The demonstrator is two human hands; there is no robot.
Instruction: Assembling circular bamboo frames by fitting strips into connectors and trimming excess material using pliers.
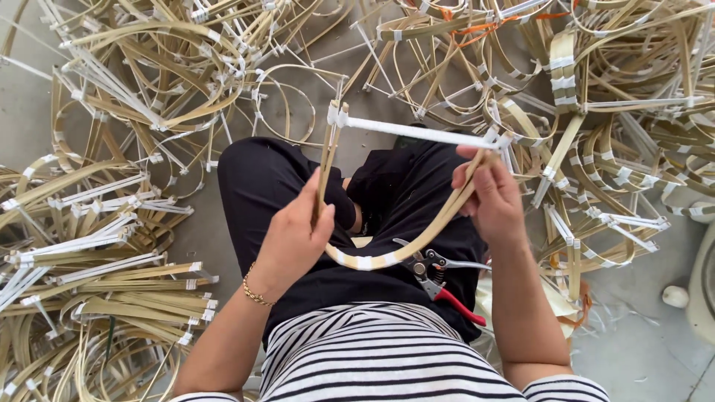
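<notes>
We pinch the U-shaped bamboo frame (pixel 387 257) with both hands: left hand (pixel 294 234) at nine o'clock, right hand (pixel 488 197) at three; its white crossbar (pixel 417 132) spans twelve o'clock.

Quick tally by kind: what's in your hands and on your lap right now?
Bamboo hoop, held by left hand and right hand: 1
White crossbar on the hoop: 1
Red-handled pruners on the lap: 1
Total: 3

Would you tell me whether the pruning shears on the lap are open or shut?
Open: the pruning shears lie on the lap with blades parted and the red handle spread from the other.
</notes>
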